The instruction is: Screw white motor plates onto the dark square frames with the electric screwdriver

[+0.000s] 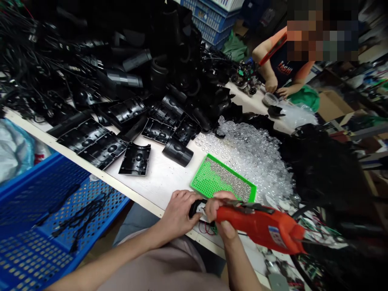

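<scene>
At the white workbench's point(160, 178) near edge, in the head view, the left hand point(181, 208) pinches a black part point(193, 207) between thumb and fingers — the right hand point(216, 205) wraps a red power screwdriver point(259, 225) aimed at it. Screw-driving seems in hand; the next move likely calls for steady alignment. Just beyond lies a green screw tray point(209, 180).

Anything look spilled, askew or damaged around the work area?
No damage stands out. Clear plastic pieces lie heaped loose on the white table, strays scattered near the green tray; that looks untidy, perhaps spilled, though it may be how they are kept.
</scene>
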The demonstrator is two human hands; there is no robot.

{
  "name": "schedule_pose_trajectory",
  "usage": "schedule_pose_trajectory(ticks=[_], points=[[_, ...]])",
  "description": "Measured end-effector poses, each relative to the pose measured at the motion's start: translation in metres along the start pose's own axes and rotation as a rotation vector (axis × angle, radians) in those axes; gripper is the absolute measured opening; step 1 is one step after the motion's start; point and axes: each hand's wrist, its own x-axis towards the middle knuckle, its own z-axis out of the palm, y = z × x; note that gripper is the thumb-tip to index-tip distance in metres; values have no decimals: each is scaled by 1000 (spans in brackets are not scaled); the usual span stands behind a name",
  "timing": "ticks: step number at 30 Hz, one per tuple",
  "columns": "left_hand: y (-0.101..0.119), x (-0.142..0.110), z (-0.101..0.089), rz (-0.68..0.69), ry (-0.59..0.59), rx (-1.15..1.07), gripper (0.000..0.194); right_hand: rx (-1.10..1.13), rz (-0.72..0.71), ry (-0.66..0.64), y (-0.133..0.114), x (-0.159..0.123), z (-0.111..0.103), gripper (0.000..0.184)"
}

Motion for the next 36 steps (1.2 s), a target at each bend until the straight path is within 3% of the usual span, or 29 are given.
schedule_pose_trajectory(ticks=[5,11,15,20,29,32,36], points=[[0,0,-1,5,-1,-2,34,97,-164,80,-16,36,5,43],[0,-1,-2,8,0,-4,35,33,-159,46,19,78,2,33],[-1,-2,-1,13,7,-13,36,7,-147,17,37,84,3,34],[-2,-2,0,10,10,-14,36,33,-151,5,38,83,5,28],[-3,-2,2,2,10,1,33,-7,-125,-62,47,81,6,38],[-2,-2,1,6,6,9,34,-33,-110,-20,31,82,10,44],[1,-2,-2,22,2,9,40,57,-201,105,-18,74,15,54]])
